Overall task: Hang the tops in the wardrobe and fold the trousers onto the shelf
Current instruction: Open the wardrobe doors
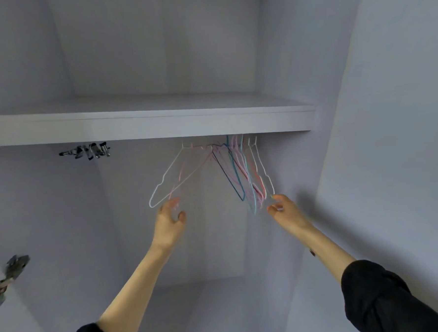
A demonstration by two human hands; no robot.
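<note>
I am looking into a white wardrobe. Under its shelf (146, 126), several thin wire hangers hang from a rail hidden behind the shelf edge. A white hanger (168, 178) and a pink one swing out to the left. A bunch of blue, pink and white hangers (246, 174) hangs to the right. My left hand (170, 221) reaches up with fingers loosely spread, fingertips at the lower end of the pink hanger. My right hand (283, 208) reaches the bottom of the right-hand bunch, with a white hanger's lower corner between thumb and fingers. No tops or trousers are in view.
Metal door hinges sit on the left: one pair (88, 151) just under the shelf, another (9, 277) lower on the left door. The wardrobe's right side wall (391, 155) stands close to my right arm. The space above the shelf holds nothing.
</note>
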